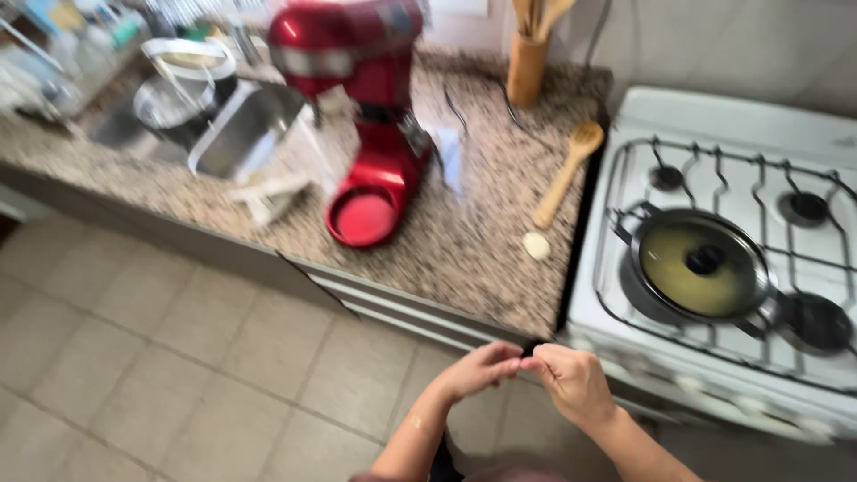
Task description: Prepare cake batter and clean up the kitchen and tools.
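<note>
My left hand (478, 368) and right hand (571, 379) meet fingertip to fingertip before the bench (464, 241), fingers curled. They may be pinching something small; I cannot tell through the blur.

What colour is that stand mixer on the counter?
The stand mixer is glossy red, seen in the head view.

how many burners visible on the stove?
4 on the white stove: back left, back right, front right, and front left hidden under the lidded pan.

Glossy red mixer (370, 107), speckled polished stone counter (482, 241), matt wooden spoon (564, 174)
</note>
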